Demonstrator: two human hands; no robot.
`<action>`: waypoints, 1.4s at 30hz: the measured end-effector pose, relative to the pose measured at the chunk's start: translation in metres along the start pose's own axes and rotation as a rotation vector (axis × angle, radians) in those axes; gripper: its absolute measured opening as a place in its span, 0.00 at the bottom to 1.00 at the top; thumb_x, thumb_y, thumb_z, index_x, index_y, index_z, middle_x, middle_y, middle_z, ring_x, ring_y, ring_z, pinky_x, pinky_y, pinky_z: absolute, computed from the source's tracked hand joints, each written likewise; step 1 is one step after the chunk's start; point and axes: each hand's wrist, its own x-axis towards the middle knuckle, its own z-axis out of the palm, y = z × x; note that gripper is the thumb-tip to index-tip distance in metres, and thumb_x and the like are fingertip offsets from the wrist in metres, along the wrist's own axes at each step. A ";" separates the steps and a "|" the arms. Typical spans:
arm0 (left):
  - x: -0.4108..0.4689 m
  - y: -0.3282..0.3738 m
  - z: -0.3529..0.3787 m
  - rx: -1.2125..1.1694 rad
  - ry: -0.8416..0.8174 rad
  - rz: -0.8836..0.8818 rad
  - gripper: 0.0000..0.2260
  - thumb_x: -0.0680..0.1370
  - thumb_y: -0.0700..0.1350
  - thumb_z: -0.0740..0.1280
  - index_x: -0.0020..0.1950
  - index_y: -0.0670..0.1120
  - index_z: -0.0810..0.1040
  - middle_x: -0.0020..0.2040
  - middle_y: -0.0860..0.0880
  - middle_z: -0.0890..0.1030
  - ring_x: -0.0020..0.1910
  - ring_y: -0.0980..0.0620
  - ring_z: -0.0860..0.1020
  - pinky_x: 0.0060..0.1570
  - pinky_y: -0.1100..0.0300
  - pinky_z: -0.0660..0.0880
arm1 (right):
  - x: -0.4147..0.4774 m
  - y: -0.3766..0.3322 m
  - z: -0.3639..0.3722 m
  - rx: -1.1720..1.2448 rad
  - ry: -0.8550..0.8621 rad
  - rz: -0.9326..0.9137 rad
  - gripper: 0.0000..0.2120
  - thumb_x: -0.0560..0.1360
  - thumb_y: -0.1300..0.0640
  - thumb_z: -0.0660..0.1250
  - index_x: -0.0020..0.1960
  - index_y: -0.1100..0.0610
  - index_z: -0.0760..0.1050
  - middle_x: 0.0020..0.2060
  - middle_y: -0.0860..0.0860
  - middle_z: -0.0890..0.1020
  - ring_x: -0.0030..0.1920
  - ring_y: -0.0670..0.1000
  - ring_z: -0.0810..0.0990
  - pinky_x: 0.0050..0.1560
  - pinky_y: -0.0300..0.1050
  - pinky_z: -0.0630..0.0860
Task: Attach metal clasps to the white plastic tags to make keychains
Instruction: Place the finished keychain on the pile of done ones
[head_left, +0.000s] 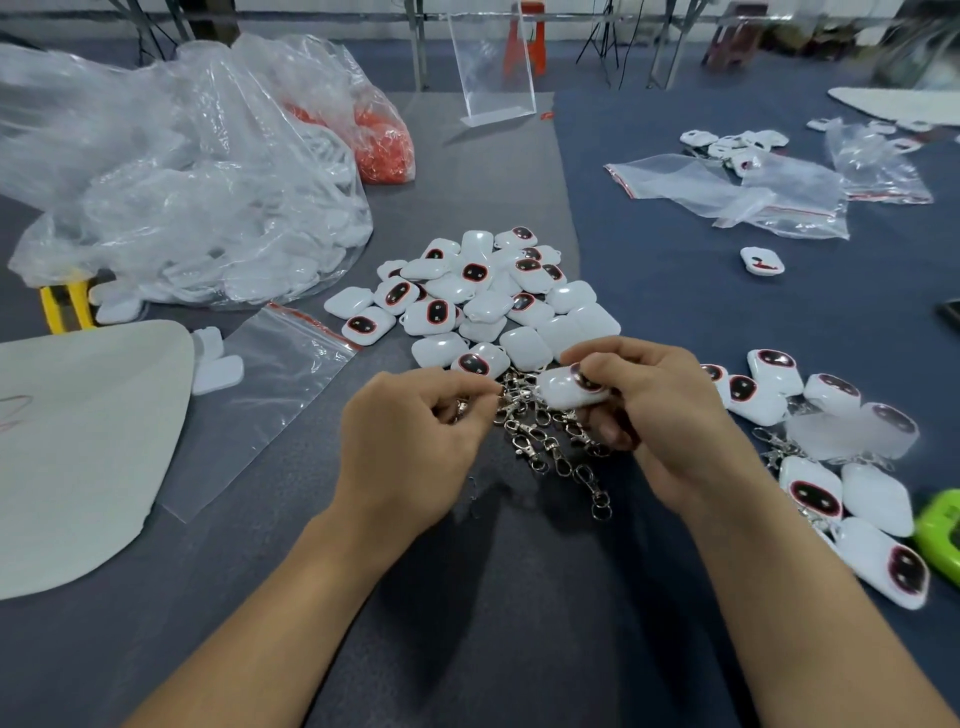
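Note:
My right hand (660, 415) grips a white plastic tag (563, 389) with a dark red-ringed face, held just above the table. My left hand (415, 431) pinches a metal clasp (506, 397) right at the tag's left end; whether clasp and tag are joined I cannot tell. Under my fingers lies a loose heap of silver clasps (558, 452). A pile of white tags (478, 296) sits just beyond my hands. Tags with clasps on them (841, 467) lie in a group to my right.
A big clear bag of white parts (197, 208) and an orange-filled bag (384, 140) stand at the back left. Empty zip bags (275, 379) (727, 192) lie flat. A pale board (78, 441) is at left, a green tool (943, 530) at the right edge.

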 end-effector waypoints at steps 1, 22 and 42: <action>0.001 -0.001 -0.001 -0.008 0.026 -0.005 0.03 0.72 0.50 0.74 0.44 0.58 0.86 0.26 0.58 0.72 0.25 0.57 0.69 0.30 0.71 0.63 | 0.002 -0.003 -0.004 0.024 0.052 -0.009 0.08 0.78 0.67 0.63 0.46 0.62 0.82 0.31 0.58 0.77 0.21 0.49 0.66 0.22 0.37 0.60; 0.005 -0.012 0.004 0.275 -0.242 0.075 0.13 0.74 0.46 0.73 0.58 0.55 0.85 0.53 0.58 0.81 0.54 0.55 0.76 0.56 0.60 0.70 | 0.018 0.030 0.030 -1.026 -0.109 -0.409 0.27 0.82 0.50 0.62 0.80 0.44 0.62 0.81 0.46 0.60 0.81 0.49 0.52 0.79 0.46 0.46; 0.003 -0.008 0.001 0.003 -0.023 0.010 0.15 0.75 0.35 0.73 0.55 0.53 0.87 0.50 0.63 0.85 0.52 0.70 0.80 0.55 0.78 0.70 | 0.001 0.015 0.026 -0.924 0.035 -0.594 0.25 0.71 0.74 0.67 0.57 0.48 0.83 0.51 0.43 0.76 0.53 0.47 0.74 0.55 0.45 0.72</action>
